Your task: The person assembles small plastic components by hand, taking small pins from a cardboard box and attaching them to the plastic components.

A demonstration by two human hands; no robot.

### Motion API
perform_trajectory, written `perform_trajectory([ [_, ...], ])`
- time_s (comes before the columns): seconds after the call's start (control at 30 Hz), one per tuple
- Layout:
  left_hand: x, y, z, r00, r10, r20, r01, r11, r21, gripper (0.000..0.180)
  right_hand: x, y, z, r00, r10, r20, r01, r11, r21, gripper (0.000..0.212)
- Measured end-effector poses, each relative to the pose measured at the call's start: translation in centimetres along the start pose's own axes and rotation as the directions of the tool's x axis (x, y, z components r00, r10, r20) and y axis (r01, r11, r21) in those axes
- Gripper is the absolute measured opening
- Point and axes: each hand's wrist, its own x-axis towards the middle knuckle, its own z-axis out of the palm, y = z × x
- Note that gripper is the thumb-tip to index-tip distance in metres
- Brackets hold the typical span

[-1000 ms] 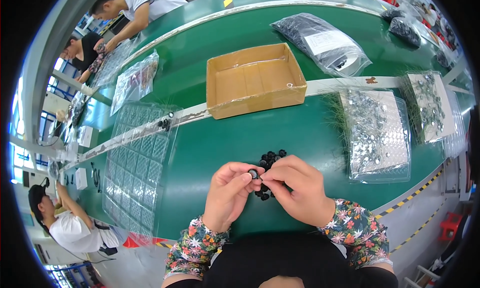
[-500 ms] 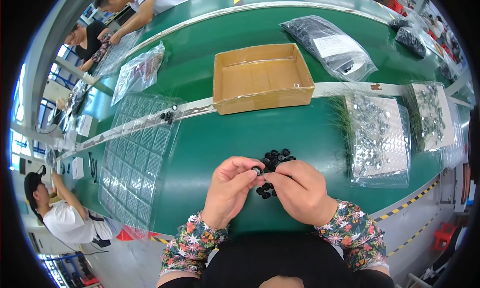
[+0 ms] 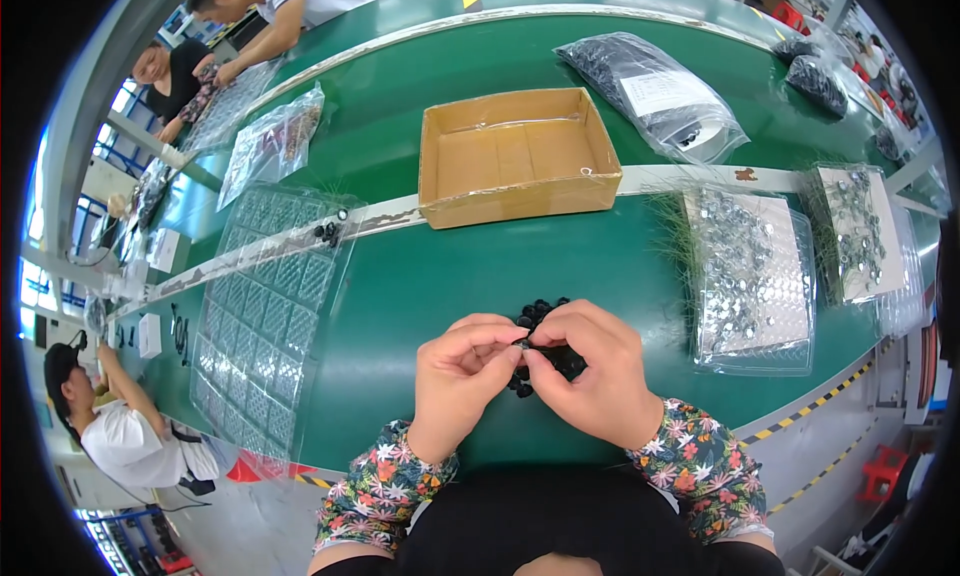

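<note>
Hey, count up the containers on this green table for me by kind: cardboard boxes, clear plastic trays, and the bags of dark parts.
Cardboard box: 1
Clear plastic trays: 3, one empty on the left, two filled on the right
Bags of dark parts: 2
Total: 6

Green table (image 3: 420, 286) bears cardboard box (image 3: 515, 156), plastic trays (image 3: 265, 316), black parts (image 3: 545, 316).

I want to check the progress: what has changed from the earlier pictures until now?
Very little. The left hand and right hand stay pressed together, fingertips pinching a small black part over the pile of black parts; nothing was picked up or let go. The view shifted slightly, as the head moved. The cardboard box, the clear trays and the green table stayed as they were.
</note>
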Motion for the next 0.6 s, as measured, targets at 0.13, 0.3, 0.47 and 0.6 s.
perform_trajectory([
  [0.13, 0.05, -0.19, 0.2, 1.0, -0.005, -0.012, 0.005, 1.0, 0.002, 0.019, -0.04, 0.13, 0.25, 0.999, 0.035, -0.005, -0.035, 0.999, -0.008, 0.014],
  [0.3, 0.28, -0.59, 0.24, 1.0, -0.01, -0.028, 0.01, 1.0, 0.008, 0.019, 0.09, -0.13, 0.33, 0.993, 0.117, 0.017, -0.117, 0.993, 0.012, 0.013],
  [0.47, 0.48, -0.79, 0.24, 0.999, -0.037, -0.037, 0.038, 0.999, 0.022, 0.018, -0.04, 0.21, 0.41, 0.989, 0.143, 0.027, -0.143, 0.99, -0.009, 0.013],
  [0.6, 0.6, -0.75, 0.34, 0.996, -0.07, -0.048, 0.073, 0.996, 0.057, 0.017, 0.01, 0.32, 0.46, 0.994, 0.105, 0.021, -0.104, 0.993, -0.06, 0.013],
])
